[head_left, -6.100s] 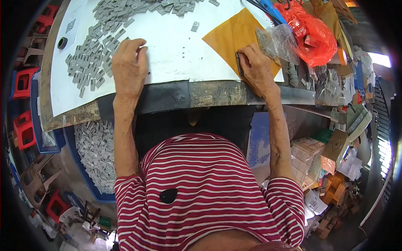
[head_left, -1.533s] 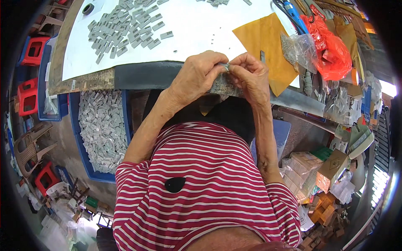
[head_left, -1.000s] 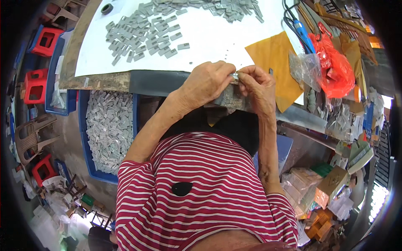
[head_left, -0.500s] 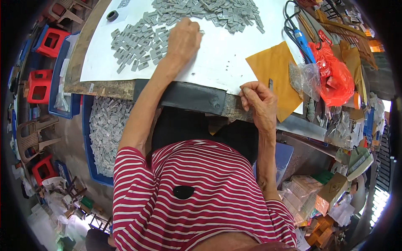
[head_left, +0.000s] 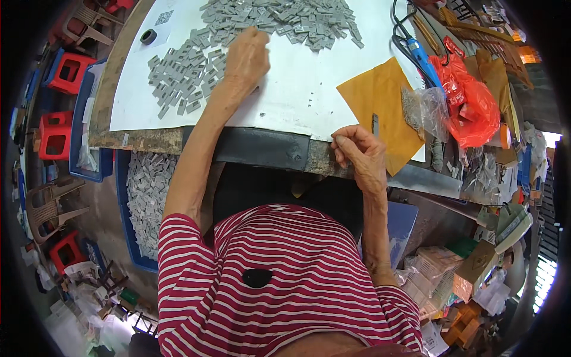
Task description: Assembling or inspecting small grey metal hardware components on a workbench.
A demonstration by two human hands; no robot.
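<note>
My left hand (head_left: pixel 246 62) is curled, palm down, over the white sheet (head_left: pixel 285 95) at the near edge of a heap of small grey rectangular pieces (head_left: pixel 309 24). Its fingertips are hidden, so what they hold does not show. More of these pieces (head_left: pixel 181 77) lie scattered left of the hand. At the table's front edge, my right hand (head_left: pixel 361 156) has thumb and forefinger pinched together, the other fingers bent. Anything between those tips is too small to make out. Several tiny dark bits (head_left: pixel 311 100) lie on the sheet between the hands.
An orange-brown paper envelope (head_left: pixel 380 89) with a narrow grey strip (head_left: pixel 375 124) lies beyond my right hand. Further right are a blue corded tool (head_left: pixel 421 56) and a red plastic bag (head_left: pixel 473 113). A black tape roll (head_left: pixel 148 37) sits far left. A blue crate (head_left: pixel 124 202) of grey pieces stands below.
The whole view has shifted, so the table appears further left and slightly lower. My left hand has moved a little left and away over the pieces. My right hand keeps its pinch.
</note>
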